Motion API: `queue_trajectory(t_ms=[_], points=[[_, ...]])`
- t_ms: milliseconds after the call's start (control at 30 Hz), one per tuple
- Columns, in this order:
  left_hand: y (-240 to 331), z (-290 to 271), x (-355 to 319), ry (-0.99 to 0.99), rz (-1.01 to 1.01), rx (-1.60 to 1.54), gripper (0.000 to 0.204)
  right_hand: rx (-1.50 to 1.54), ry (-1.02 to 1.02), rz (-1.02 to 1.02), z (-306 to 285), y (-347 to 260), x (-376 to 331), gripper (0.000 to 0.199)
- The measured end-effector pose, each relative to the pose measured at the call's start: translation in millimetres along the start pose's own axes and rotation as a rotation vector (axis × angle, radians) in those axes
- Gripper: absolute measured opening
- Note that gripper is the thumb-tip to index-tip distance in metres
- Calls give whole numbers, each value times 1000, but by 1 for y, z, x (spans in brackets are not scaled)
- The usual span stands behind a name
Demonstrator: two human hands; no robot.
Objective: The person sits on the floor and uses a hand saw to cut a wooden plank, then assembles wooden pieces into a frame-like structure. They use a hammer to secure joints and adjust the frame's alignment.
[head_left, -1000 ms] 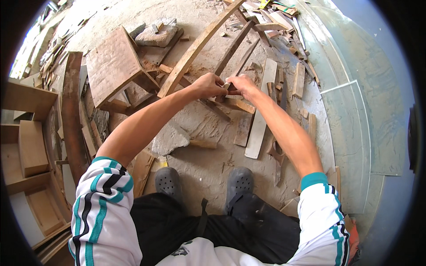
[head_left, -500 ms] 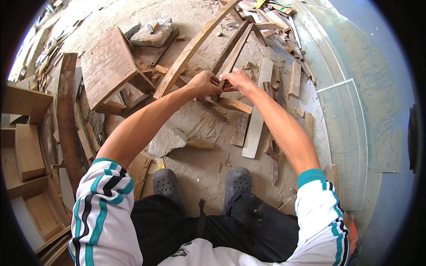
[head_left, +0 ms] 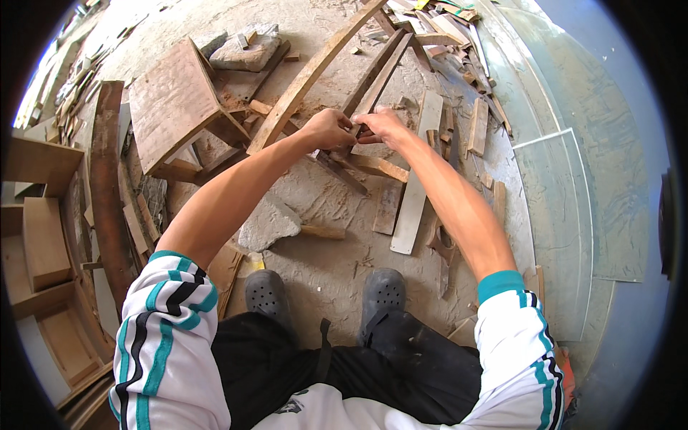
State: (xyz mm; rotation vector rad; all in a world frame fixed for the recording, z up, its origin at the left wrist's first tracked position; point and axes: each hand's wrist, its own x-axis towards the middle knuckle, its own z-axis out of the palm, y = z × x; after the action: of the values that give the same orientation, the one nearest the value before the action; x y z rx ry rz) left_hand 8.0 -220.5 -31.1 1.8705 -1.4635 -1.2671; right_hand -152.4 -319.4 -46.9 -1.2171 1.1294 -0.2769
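Both hands meet over the near end of a long, narrow wooden strip (head_left: pixel 385 77) that slants away to the far right. My left hand (head_left: pixel 330 129) has its fingers curled on the strip's end from the left. From the right, my right hand (head_left: pixel 383 127) pinches the same end, its fingertips almost touching the left ones. A second, darker strip (head_left: pixel 373 72) runs close beside it. Beneath the hands are crossed wooden pieces, including a short block (head_left: pixel 383 168); their contact points are partly hidden by my fingers.
Left of the hands stands a wooden box-like stool (head_left: pixel 175 104). A long beam (head_left: pixel 315 72) slants behind my left hand. A pale board (head_left: pixel 417 186) lies to the right, with glass sheets (head_left: pixel 552 193) beyond. A stone slab (head_left: pixel 269 223) sits nearer my feet; wooden drawers (head_left: pixel 46 244) are far left.
My hands have shifted very slightly upward in the picture with the strip's near end still between them. The strip's far end has moved slightly; the surroundings look the same.
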Motion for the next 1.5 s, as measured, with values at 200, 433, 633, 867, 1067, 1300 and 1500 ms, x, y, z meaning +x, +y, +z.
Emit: queue_trajectory(t_ms=[200, 433, 633, 867, 1067, 1300, 1500], points=[[3, -3, -5, -1, -31, 26, 55, -29, 9, -17, 7, -2, -5, 49], [1, -1, -7, 70, 26, 157, 40, -86, 63, -10, 13, -5, -4, 53], [14, 5, -7, 118, 62, 390, 29, -108, 50, 0, 13, -8, -4, 62], [-6, 6, -2, 140, 74, 340, 33, -107, 62, 25, 22, -15, -3, 45], [-2, 6, -2, 118, 48, 329, 36, -104, 99, 27, 18, -9, 1, 40], [-4, -7, -2, 35, 0, 297, 38, -96, 60, 18, 32, -15, -11, 37], [4, -4, 0, 44, -20, 240, 42, -26, -89, 93, 21, -7, -7, 32]])
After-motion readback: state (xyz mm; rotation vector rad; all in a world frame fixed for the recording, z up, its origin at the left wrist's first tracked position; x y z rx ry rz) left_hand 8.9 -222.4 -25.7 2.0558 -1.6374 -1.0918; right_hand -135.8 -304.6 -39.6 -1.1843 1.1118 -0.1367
